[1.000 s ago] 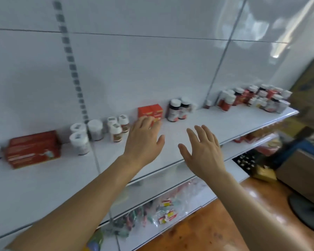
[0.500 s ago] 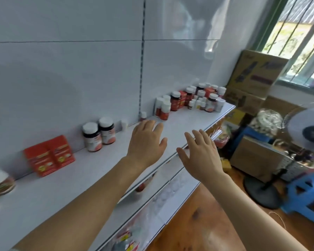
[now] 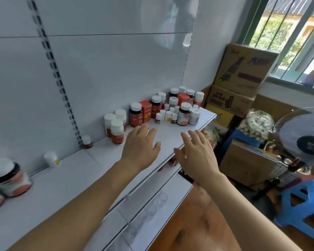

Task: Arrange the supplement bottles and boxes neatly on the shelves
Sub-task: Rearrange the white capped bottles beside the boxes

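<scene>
head view | you've swung right along the shelf [image 3: 172, 132] | left hand [image 3: 140, 147] and right hand [image 3: 198, 156] both spread flat, empty | cluttered supplement bottles and boxes [image 3: 170, 109] now just ahead at shelf's end, unsorted

white wall [image 3: 203, 51], barred window [image 3: 288, 33], wooden floor [image 3: 198, 223]

Left hand [image 3: 140, 147] and right hand [image 3: 198, 156], fingers straight, palms down, holding nothing, above white shelf [image 3: 91, 171]; bottles [image 3: 136, 115] and red box [image 3: 146, 111] clustered at its far end.
</scene>
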A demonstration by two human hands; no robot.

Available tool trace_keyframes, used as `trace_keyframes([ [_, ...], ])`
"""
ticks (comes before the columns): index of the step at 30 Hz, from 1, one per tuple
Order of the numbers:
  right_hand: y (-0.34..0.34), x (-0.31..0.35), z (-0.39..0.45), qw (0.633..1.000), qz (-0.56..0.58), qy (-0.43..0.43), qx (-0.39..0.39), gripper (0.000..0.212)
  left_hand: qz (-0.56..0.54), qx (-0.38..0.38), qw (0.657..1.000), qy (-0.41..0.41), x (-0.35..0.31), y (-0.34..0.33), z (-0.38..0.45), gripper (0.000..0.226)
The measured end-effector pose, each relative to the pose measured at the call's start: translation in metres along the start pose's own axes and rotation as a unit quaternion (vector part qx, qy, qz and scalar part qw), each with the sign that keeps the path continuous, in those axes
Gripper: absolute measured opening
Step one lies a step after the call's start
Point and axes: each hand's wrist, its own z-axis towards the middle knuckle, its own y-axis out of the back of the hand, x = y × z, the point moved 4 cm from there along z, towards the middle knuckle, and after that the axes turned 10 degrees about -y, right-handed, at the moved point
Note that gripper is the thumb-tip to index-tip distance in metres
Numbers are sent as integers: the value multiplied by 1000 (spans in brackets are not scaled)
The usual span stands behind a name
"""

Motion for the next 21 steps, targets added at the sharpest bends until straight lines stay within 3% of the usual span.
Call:
trace_keyframes([
  [11, -45, -136, 171, 998, 7, 54, 14, 59, -3, -7, 998, 56, -53, -83, 154, 48],
  [21, -100, -172, 286, 982, 62, 163, 79, 54, -21, 3, 996, 88, -29, -157, 262, 63],
])
